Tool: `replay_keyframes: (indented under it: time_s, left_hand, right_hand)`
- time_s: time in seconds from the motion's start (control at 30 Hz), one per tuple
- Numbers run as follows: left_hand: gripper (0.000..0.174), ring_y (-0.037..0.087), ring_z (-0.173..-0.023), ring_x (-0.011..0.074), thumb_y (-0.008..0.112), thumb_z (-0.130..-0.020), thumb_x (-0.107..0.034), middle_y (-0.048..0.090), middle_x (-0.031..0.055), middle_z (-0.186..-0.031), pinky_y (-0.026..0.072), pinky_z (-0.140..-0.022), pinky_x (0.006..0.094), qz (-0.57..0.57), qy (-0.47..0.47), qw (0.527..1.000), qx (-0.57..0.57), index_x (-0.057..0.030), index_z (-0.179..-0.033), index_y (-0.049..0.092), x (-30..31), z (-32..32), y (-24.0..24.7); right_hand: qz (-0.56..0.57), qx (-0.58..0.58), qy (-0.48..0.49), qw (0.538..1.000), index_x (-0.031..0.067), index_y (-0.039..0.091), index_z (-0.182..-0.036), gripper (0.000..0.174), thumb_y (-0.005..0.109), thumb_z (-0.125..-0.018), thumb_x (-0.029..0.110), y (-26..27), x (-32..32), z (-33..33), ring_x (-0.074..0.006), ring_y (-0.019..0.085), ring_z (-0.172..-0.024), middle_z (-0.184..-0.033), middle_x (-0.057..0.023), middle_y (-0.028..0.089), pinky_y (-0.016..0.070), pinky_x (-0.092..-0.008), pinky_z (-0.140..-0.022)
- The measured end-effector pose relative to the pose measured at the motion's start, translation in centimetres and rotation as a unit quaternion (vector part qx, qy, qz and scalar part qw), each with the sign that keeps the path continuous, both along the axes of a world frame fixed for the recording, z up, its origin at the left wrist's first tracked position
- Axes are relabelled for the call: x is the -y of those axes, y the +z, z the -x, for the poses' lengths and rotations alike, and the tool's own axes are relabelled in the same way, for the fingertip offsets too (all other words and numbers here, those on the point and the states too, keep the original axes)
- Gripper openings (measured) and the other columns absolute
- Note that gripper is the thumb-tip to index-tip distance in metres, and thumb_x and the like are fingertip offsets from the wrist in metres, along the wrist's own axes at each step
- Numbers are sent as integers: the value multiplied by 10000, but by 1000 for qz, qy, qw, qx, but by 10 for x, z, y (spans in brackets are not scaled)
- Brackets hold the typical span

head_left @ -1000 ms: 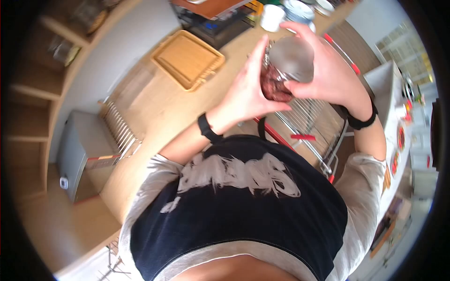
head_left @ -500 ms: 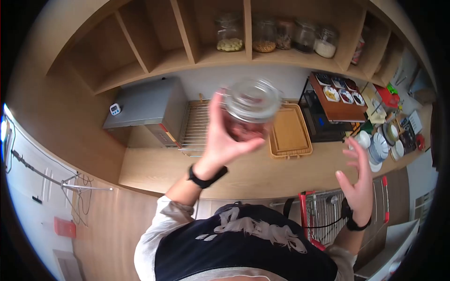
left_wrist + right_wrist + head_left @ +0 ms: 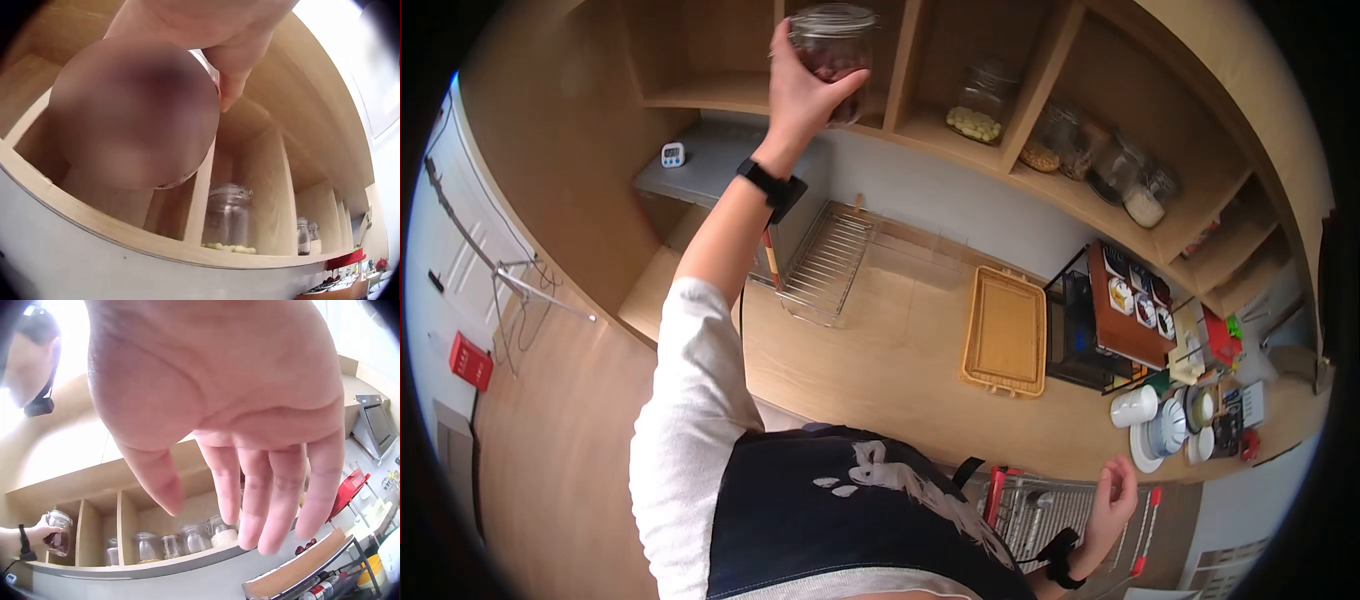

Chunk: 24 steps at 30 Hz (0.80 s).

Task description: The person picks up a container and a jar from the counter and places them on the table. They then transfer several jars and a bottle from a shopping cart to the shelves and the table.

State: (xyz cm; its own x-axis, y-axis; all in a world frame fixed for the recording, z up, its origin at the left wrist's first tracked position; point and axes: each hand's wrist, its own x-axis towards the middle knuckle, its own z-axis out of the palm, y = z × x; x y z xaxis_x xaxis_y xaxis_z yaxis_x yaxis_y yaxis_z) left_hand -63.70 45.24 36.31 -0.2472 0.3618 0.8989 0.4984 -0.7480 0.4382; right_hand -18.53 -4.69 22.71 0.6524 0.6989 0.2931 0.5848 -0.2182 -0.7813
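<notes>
In the head view my left hand (image 3: 798, 95) grips a glass jar (image 3: 836, 58) with dark reddish contents, fingers and thumb round its side. The arm is stretched up, so the jar overlaps a compartment of the wooden wall shelf (image 3: 880, 135). From the left wrist view, the round base of the jar (image 3: 134, 112) covers much of that compartment's opening. One compartment to the right stands a glass jar with pale yellow pieces (image 3: 974, 122). My right hand (image 3: 1113, 498) hangs low over the shopping cart (image 3: 1040, 505), holding nothing, its fingers loosely bent.
Further right on the shelf are several jars (image 3: 1142, 198). Below, the counter (image 3: 880, 350) carries a wire rack (image 3: 825, 265), a woven tray (image 3: 1005, 330) and a brown-topped stand (image 3: 1115, 325). White cups (image 3: 1135, 406) and dishes sit at its right end. A timer (image 3: 672, 155) rests on a grey box.
Both hands were round the jar; the right hand let go and dropped toward the cart. The left hand carried the jar up to the shelf. The head view swung toward the shelf.
</notes>
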Motion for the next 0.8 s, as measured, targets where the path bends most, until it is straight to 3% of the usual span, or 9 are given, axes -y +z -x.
replay_keyframes:
  time_s: [0.03, 0.17, 0.47, 0.57, 0.67, 0.7, 0.73, 0.77, 0.8]
  left_hand:
    - [1164, 572, -1180, 359, 946, -620, -333, 539, 251, -1303, 492, -999, 441, -1, 32, 999, -18, 22, -1499, 270, -10, -3, -1]
    - [1181, 553, -1188, 421, 941, -611, -380, 547, 279, -1277, 485, -1008, 466, 29, 13, 999, -34, -15, -1512, 269, -51, -22, -8]
    - [1222, 544, -1189, 444, 936, -611, -401, 531, 310, -1282, 461, -1018, 492, 90, 50, 995, 13, -52, -1537, 220, -96, -46, -27]
    - [1209, 532, -1210, 453, 936, -619, -379, 523, 315, -1301, 451, -1038, 485, 54, 38, 998, 8, -45, -1538, 225, -112, -46, -33]
    - [1053, 520, -1279, 403, 865, -713, -352, 510, 270, -1401, 443, -1072, 462, -21, 42, 999, -16, 29, -1511, 292, -127, -43, -29]
    - [901, 504, -1301, 386, 782, -797, -331, 505, 251, -1415, 415, -1103, 448, 75, 29, 997, -19, 15, -1501, 339, -120, -38, -27]
    - [771, 480, -1318, 389, 712, -854, -283, 498, 257, -1415, 384, -1122, 458, 144, -25, 981, -130, 1, -1488, 377, -139, -14, -25]
    - [704, 471, -1318, 395, 695, -873, -269, 499, 257, -1409, 362, -1127, 476, 113, 64, 986, -102, -7, -1465, 416, -125, -24, -29]
    - [711, 461, -1337, 386, 715, -864, -265, 489, 259, -1425, 354, -1132, 480, 134, 38, 983, -118, 0, -1457, 427, -155, -7, -37]
  right_hand:
    - [1, 9, 4, 1000, 11, 611, -1301, 363, 662, -950, 92, -4, 1, -1, -121, 616, -935, -1075, -66, 684, 492, -260, -787]
    - [11, -27, -20, 999, -14, 660, -1179, 253, 677, -968, 124, -7, -3, 6, -82, 597, -864, -960, -23, 671, 481, -232, -773]
    - [6, -40, -71, 997, -11, 671, -1144, 222, 680, -958, 110, -24, 15, -15, -74, 573, -796, -885, -4, 650, 475, -219, -728]
    - [-7, -61, -76, 995, 0, 676, -1129, 201, 665, -968, 121, -28, 23, -19, -75, 575, -786, -874, -5, 652, 478, -222, -720]
    - [16, -57, -92, 994, -7, 693, -1115, 194, 668, -955, 100, -30, 37, -23, -96, 591, -821, -891, -18, 663, 498, -250, -754]
    - [13, -48, -103, 993, -11, 697, -1095, 180, 665, -957, 100, -37, 46, -28, -96, 590, -817, -882, -16, 661, 500, -250, -757]
    - [43, -36, -122, 991, -14, 693, -1088, 177, 655, -956, 97, -27, 50, -22, -94, 601, -833, -886, -21, 670, 504, -255, -764]
    - [41, -28, -133, 990, -19, 690, -1086, 181, 645, -951, 92, -23, 57, -19, -94, 613, -852, -893, -27, 681, 508, -262, -770]
    - [40, -42, -166, 984, -12, 697, -1077, 179, 643, -944, 96, -24, 69, -19, -96, 623, -840, -876, -32, 686, 513, -268, -759]
